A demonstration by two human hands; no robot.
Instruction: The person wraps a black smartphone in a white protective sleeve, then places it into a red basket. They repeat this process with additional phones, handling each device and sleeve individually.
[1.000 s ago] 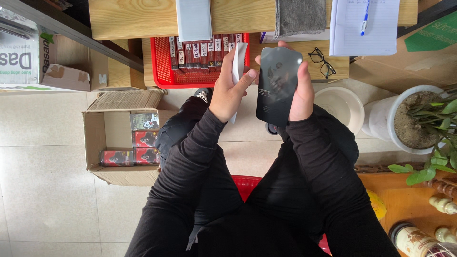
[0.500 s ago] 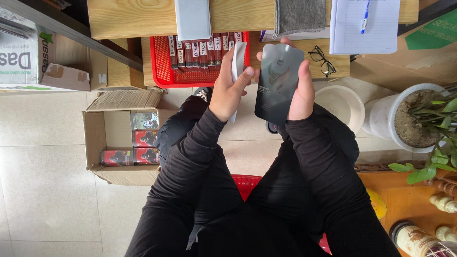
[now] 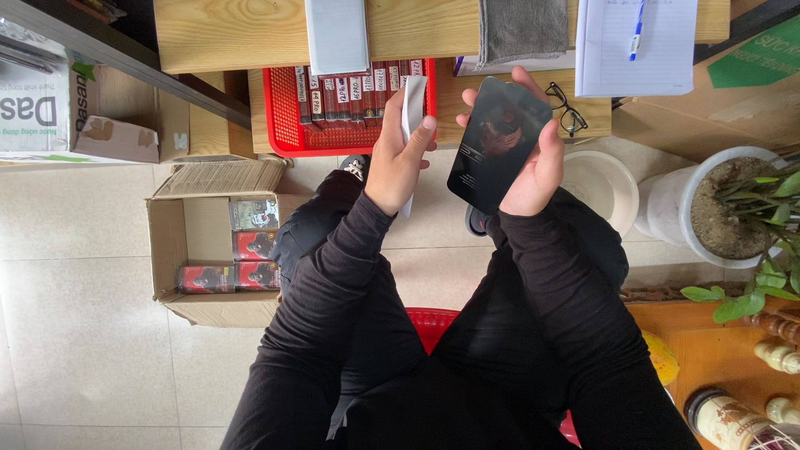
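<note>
Gripping a glossy black rectangular glass panel by its edges, the right hand fingers wrap around it; the left hand fingers pinch a white paper strip.

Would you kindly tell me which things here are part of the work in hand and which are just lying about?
In hand:
right hand holding dark glossy panel
left hand holding white strip

Lying about:
red basket
cardboard box
glasses
grey cloth
potted plant

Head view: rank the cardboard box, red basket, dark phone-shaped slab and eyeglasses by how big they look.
1. cardboard box
2. red basket, partly hidden by the bench above it
3. dark slab, though it is nearer the camera
4. eyeglasses
</note>
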